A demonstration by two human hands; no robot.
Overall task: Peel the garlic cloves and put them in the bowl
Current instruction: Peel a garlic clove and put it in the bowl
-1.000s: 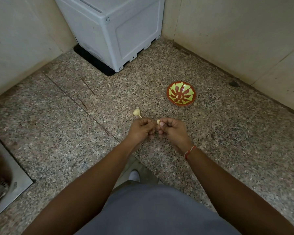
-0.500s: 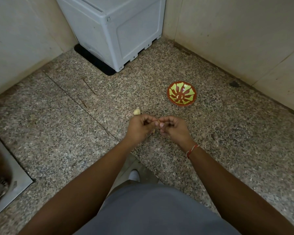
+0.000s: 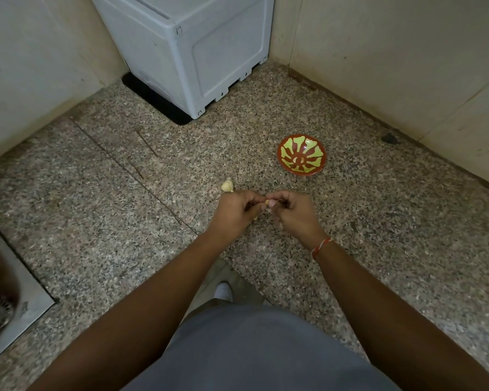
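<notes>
My left hand (image 3: pixel 233 211) and my right hand (image 3: pixel 292 214) meet fingertip to fingertip above the speckled floor. Together they pinch one small pale garlic clove (image 3: pixel 266 203), mostly hidden by the fingers. A garlic bulb (image 3: pixel 227 186) lies on the floor just beyond my left hand. The red bowl (image 3: pixel 302 154) with a green pattern stands on the floor beyond and right of my hands; something small and pale lies at its centre.
A grey plastic box (image 3: pixel 192 49) on a black mat fills the far corner between two tiled walls. A metal floor drain (image 3: pixel 3 309) sits at the left edge. My grey-clad lap and a white shoe (image 3: pixel 223 290) are below my arms.
Both hands have stayed together around the clove, shifting slightly. The clove, visible between the fingertips a second ago, is now more covered by them.
</notes>
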